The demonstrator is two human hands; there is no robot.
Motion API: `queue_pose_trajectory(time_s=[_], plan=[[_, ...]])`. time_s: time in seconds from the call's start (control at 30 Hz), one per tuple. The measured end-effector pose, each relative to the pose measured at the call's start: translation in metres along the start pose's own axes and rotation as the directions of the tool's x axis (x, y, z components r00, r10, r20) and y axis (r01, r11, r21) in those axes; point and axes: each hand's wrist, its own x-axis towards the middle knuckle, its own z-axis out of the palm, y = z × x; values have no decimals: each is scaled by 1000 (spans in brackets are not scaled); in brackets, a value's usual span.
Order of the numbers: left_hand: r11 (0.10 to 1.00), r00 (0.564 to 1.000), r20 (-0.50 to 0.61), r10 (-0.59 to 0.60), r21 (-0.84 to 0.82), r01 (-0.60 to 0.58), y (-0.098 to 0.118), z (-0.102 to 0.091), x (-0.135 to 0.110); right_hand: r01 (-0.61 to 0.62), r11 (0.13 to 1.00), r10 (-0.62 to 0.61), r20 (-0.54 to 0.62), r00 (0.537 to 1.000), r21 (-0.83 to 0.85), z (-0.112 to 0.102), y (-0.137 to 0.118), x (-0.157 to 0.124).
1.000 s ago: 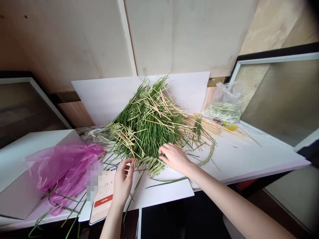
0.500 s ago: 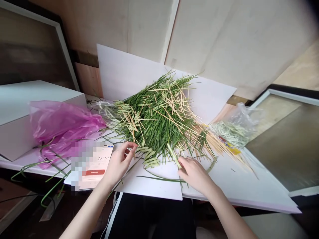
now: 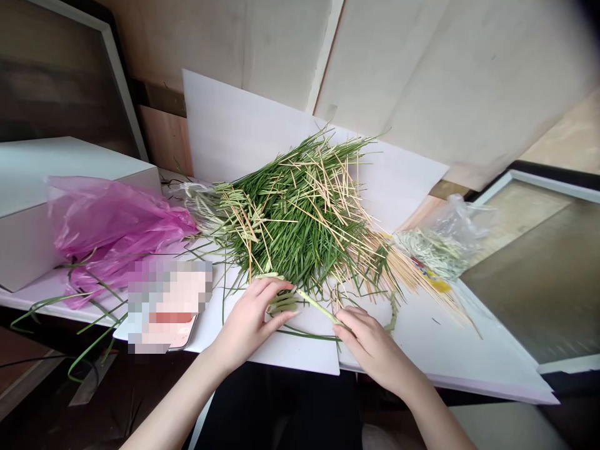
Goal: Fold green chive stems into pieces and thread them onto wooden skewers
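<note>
A slim pale-green stalk [image 3: 316, 305] slants between my hands above the white board. My right hand [image 3: 368, 334] pinches its lower right end between thumb and fingers. At the stalk's upper left end are the fingertips of my left hand [image 3: 250, 315]; its thumb is spread away from the fingers, and whether they touch the stalk I cannot tell. Partly hidden behind my left hand lie several short pale-green bundles [image 3: 282, 304]. Just beyond both hands rises a large heap of long green garlic chives [image 3: 304, 231], with thin wooden skewers [image 3: 335, 187] scattered over it.
To the left lie a pink plastic bag [image 3: 117, 219] and a partly blurred phone [image 3: 175, 306], with a white box [image 3: 75, 169] behind. On the right are more skewers [image 3: 412, 269] and a clear bag of pale green-white pieces [image 3: 435, 247]. Loose green blades hang over the table's left edge.
My left hand has moved right, from beside the short bundles to the stalk's far end. The stalk in my right hand has tipped from steep to a flatter slant.
</note>
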Motion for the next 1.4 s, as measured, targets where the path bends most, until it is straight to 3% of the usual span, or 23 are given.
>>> queue_pose_trajectory(time_s=[0.33, 0.47, 0.67, 0.9, 1.03, 1.13, 1.27, 1.33, 1.4], plan=[[994, 998, 35, -51, -91, 54, 11, -4, -1, 48, 994, -47, -12, 999, 101, 4, 4, -7], [997, 999, 37, -10, -77, 13, 16, -6, -1, 77, 995, -77, 0, 997, 67, 5, 2, -7], [992, 957, 262, 121, -67, -107, 26, -3, -1, 90, 995, -94, 78, 993, 46, 6, -7, -5], [979, 922, 343, 182, 24, -202, 37, 7, -1, -9, 986, -22, 183, 983, 166, 12, -14, -2], [974, 883, 447, 142, 98, -206, 41, 10, -2, 25, 982, -66, 216, 974, 187, 13, -10, -2], [992, 879, 464, 107, 8, -125, 43, 12, -4, 83, 985, -113, 192, 975, 154, 13, -6, -3], [963, 893, 451, -4, -239, 126, 45, 18, -6, 160, 987, -160, 77, 984, 6, 18, -5, -7], [901, 885, 456, -93, -341, 270, 47, 22, -7, 199, 975, -200, -4, 980, -101, 21, -6, -10], [771, 853, 493, -172, -472, 428, 48, 27, -8, 250, 943, -271, -73, 960, -217, 25, -5, -13]])
